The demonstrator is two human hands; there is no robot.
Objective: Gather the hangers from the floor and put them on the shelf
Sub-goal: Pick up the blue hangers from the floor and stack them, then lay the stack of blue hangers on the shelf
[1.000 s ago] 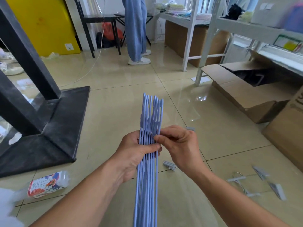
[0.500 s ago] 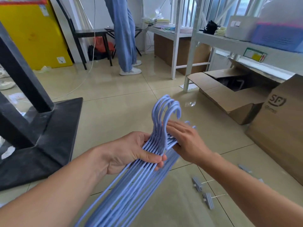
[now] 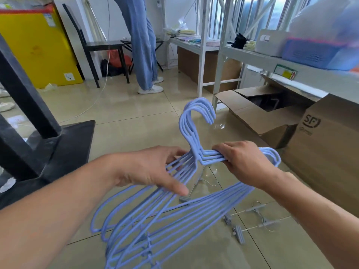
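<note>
Both hands are clamped on a bundle of light blue plastic-coated wire hangers (image 3: 194, 152), held up in the air over the glossy beige tiled floor (image 3: 124, 133). The left hand (image 3: 149, 169) wraps the left shoulder section with its thumb pressed on top, and the right hand (image 3: 242, 164) pinches the right shoulder bars near the neck, fingers curled under so you can't really see the tips. The hooks all stack together and point up and to the right. The lower ends of the bundle fan out and run off the bottom edge, so no real count is possible. Down on the tiles just right of the bundle lie some small grey clip pieces on thin wires (image 3: 252, 216), partly hidden behind the hangers. Further right is a white metal shelf (image 3: 272, 63) carrying a blurry blue plastic basket (image 3: 310, 53), with open brown cardboard boxes (image 3: 272, 117) under and beside it. Someone's legs in blue jeans (image 3: 143, 45) stand at the back, cut off at the top.
</note>
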